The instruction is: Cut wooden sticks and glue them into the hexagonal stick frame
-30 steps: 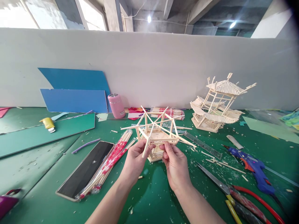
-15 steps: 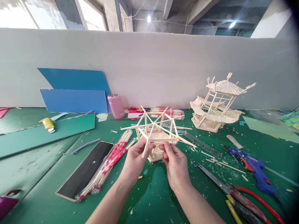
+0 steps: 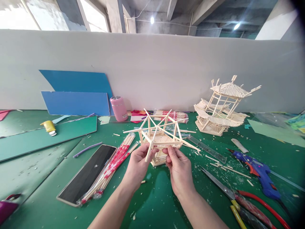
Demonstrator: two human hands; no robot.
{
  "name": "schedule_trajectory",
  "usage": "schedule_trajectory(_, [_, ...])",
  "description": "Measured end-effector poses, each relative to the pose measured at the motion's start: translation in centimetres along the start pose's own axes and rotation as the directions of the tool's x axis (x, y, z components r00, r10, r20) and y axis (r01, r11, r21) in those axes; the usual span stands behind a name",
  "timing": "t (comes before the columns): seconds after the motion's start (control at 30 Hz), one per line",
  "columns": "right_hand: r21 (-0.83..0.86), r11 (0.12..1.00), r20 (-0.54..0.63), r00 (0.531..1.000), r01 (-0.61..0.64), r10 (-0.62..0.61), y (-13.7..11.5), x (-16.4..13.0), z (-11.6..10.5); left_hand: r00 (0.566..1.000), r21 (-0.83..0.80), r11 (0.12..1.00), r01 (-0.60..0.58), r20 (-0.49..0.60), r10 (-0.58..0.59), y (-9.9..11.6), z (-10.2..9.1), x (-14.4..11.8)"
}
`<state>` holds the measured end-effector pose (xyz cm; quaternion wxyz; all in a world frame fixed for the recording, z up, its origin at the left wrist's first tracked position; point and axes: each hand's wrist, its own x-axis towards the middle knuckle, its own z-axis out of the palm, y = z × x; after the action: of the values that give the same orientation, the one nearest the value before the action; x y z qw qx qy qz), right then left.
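A small hexagonal pavilion frame made of pale wooden sticks stands on the green mat, with roof beams crossing in a star. My left hand pinches a slanted stick at the frame's near left corner. My right hand pinches the frame's near edge at the middle right. Both hands touch the model from the front.
A finished stick pavilion stands at the back right. A blue glue gun, a ruler and red-handled cutters lie to the right. Bundled sticks, a dark phone and a pink cup are on the left.
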<state>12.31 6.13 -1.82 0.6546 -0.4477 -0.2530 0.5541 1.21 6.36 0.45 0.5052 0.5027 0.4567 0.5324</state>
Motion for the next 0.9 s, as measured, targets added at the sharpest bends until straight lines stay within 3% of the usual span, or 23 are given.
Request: schedule_trajectory(0.9, [0.017,1.0,-0.023,1.0,0.009,-0.008,0.36,-0.03,0.07,0.997,0.044,0.998,-0.051,-0.057,0.053,-0.04,0.39,-0.17])
